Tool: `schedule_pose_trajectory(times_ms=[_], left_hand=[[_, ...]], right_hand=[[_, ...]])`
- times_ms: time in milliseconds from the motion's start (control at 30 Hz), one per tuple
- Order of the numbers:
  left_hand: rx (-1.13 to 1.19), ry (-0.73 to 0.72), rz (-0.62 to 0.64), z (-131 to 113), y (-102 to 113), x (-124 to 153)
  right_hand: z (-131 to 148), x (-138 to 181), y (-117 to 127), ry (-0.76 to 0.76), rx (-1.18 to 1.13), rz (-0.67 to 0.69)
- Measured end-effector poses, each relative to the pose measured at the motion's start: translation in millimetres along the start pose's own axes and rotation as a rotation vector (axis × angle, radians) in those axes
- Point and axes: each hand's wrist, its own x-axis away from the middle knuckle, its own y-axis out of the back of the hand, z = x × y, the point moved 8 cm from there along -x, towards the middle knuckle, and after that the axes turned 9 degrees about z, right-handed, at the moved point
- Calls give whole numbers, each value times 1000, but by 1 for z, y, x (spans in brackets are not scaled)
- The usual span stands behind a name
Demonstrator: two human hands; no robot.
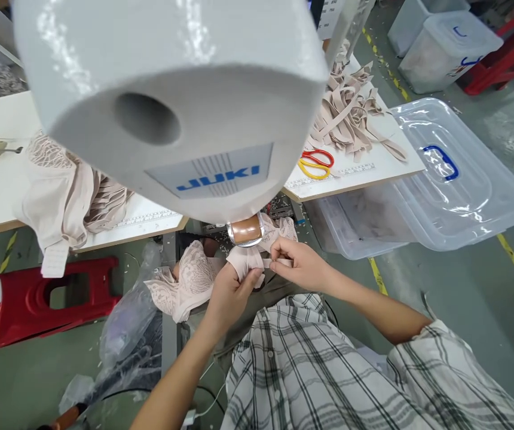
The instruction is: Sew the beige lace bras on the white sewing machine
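A beige lace bra (196,275) lies at the front of a white JUKI sewing machine (221,173), below its head. My left hand (230,292) is closed on the bra's plain fabric, thumb on top. Just to the right, my right hand (302,266) pinches a narrow beige strap (279,262) between thumb and fingers. One lace cup hangs left of my left hand, and more lace shows behind my right fingers. A shiny rounded guard (246,230) sits just above the fabric; the needle is hidden.
More beige bras (55,191) are piled on the left table. On the right table lie loose straps (346,113) and red-and-yellow scissors (315,163). A clear lidded bin (463,179) stands at right, a red stool (82,298) at left, beside plastic bags (127,322).
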Motion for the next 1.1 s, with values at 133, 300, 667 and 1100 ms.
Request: schedule_pose_trajectory(times_ms=[133,300,667,1100], left_hand=[[-22,2,19,-1,-3,0],[-45,46,56,4,-7,-1],[151,120,0,11,-5,-5],[428,165,-166,22,-10,-9]], right_hand=[[1,1,-2,1,35,29],[-1,1,-3,-5,74,67],[-22,-13,-7,-137,-228,311],[-10,-9,2,-138,-142,109]])
